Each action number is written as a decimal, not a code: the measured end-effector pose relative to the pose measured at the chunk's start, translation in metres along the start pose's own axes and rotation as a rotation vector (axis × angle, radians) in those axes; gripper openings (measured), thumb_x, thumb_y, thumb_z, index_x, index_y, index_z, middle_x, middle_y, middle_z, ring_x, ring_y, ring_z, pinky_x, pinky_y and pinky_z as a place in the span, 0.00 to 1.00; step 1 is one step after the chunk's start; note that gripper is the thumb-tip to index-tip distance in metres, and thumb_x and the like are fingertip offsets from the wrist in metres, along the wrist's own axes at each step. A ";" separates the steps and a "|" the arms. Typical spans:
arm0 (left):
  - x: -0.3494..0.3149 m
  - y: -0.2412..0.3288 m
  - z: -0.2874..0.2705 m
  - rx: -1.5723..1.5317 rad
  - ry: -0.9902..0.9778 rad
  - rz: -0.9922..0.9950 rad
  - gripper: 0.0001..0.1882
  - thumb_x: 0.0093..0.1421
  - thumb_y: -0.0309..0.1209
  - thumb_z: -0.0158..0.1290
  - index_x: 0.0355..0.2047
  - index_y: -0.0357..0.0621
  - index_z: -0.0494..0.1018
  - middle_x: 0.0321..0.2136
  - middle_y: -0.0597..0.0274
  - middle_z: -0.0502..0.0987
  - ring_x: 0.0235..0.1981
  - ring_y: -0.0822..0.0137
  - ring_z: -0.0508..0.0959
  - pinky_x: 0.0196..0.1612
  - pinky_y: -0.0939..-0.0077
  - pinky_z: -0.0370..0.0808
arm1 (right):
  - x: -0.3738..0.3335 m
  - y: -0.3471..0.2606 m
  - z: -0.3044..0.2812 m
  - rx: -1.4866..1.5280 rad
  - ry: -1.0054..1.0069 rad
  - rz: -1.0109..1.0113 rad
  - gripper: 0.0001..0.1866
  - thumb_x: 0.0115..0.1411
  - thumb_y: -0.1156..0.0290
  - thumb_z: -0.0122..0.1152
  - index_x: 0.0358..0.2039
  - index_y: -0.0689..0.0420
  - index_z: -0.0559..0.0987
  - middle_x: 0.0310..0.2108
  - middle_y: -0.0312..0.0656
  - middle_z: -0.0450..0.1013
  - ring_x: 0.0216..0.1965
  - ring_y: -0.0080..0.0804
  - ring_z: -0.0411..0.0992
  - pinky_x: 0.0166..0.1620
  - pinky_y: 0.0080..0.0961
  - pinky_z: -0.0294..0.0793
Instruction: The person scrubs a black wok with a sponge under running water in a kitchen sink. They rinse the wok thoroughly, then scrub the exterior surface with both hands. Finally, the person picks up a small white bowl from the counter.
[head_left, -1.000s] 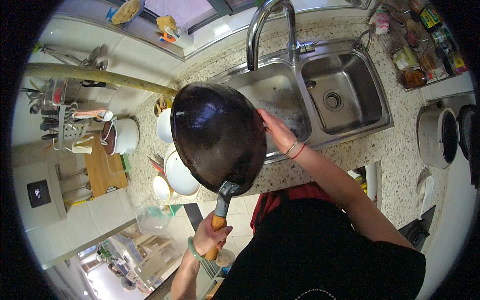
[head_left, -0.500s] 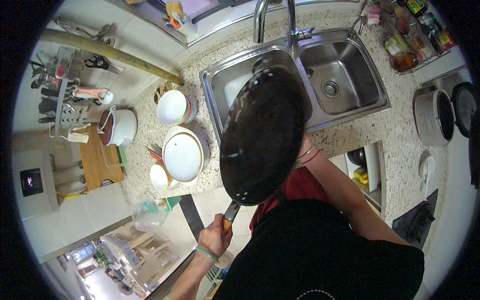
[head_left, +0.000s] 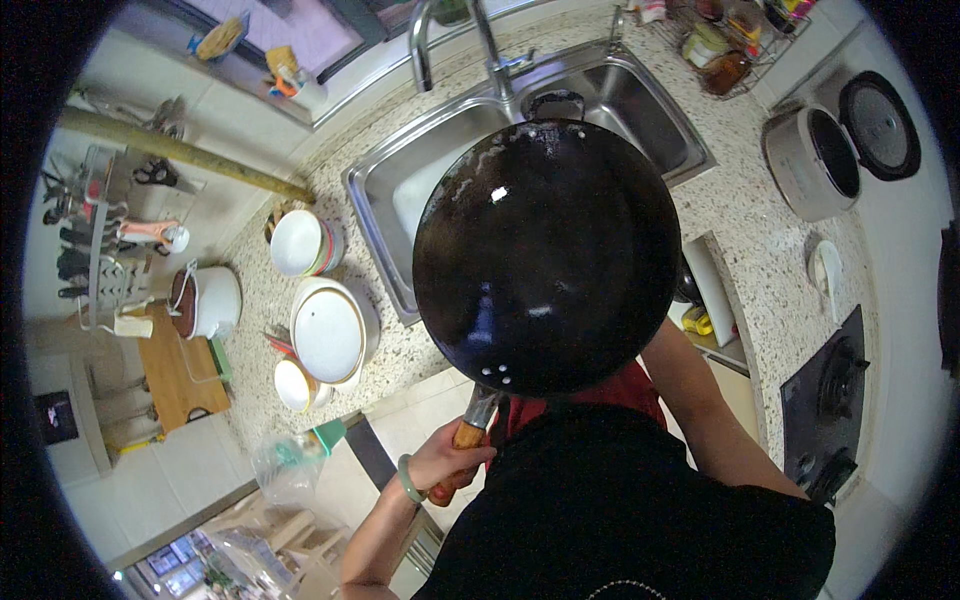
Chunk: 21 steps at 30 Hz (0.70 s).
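Speckled countertop (head_left: 400, 355) surrounds a double-bowl steel sink (head_left: 650, 95); stacked bowls (head_left: 298, 243) stand left of it. Head view: the black wok (head_left: 550, 260), interior upward, overlaps the sink's front edge. The person's left hand (head_left: 450, 460) encloses its wooden handle (head_left: 468, 435); the wok hides the right hand, whose grip I cannot tell.

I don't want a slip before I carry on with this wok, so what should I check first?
1. Left hand closed around the wooden handle of the wok: ok.
2. Right hand supporting the wok: cannot tell, hidden behind it.
3. Wok apart from the stacked bowls: ok.
4. Faucet not running: ok, no stream visible.
5. Rice cooker lid shut: not ok, open.
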<state>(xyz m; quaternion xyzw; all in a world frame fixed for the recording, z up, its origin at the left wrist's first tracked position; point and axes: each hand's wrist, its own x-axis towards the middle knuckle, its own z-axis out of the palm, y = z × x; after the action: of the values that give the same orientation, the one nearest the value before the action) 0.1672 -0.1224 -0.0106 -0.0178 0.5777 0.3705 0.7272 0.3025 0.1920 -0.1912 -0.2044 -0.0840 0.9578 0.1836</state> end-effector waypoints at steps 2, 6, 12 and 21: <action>0.014 0.017 0.017 0.028 -0.025 0.037 0.13 0.55 0.25 0.57 0.34 0.45 0.62 0.19 0.68 0.66 0.12 0.78 0.64 0.13 0.83 0.60 | 0.014 -0.034 -0.003 -0.067 0.046 -0.085 0.25 0.66 0.56 0.43 0.55 0.62 0.68 0.51 0.44 0.69 0.53 0.38 0.66 0.57 0.33 0.64; 0.071 0.049 0.044 0.157 -0.018 0.149 0.13 0.56 0.27 0.56 0.36 0.44 0.61 0.18 0.69 0.66 0.13 0.78 0.65 0.14 0.83 0.62 | 0.046 -0.124 -0.029 -0.291 0.156 -0.294 0.25 0.66 0.55 0.43 0.54 0.62 0.68 0.51 0.44 0.69 0.52 0.38 0.67 0.57 0.33 0.64; 0.156 0.090 0.092 0.044 -0.002 0.251 0.12 0.56 0.28 0.55 0.34 0.41 0.62 0.15 0.66 0.67 0.12 0.74 0.68 0.14 0.80 0.65 | 0.038 -0.201 0.009 -0.363 0.541 -0.335 0.30 0.62 0.51 0.51 0.55 0.61 0.68 0.53 0.42 0.68 0.51 0.33 0.68 0.53 0.26 0.67; 0.258 0.132 0.155 0.072 0.215 0.332 0.12 0.55 0.27 0.53 0.34 0.39 0.61 0.15 0.64 0.68 0.12 0.72 0.69 0.14 0.77 0.67 | 0.116 -0.273 -0.065 -1.863 0.796 -0.526 0.26 0.56 0.71 0.57 0.55 0.63 0.67 0.50 0.54 0.69 0.48 0.49 0.70 0.50 0.37 0.69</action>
<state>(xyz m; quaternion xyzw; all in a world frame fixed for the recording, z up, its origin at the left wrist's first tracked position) 0.2369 0.1778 -0.1262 0.0646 0.6598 0.4604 0.5904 0.3178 0.4931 -0.2269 -0.5409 -0.7641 0.3073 0.1705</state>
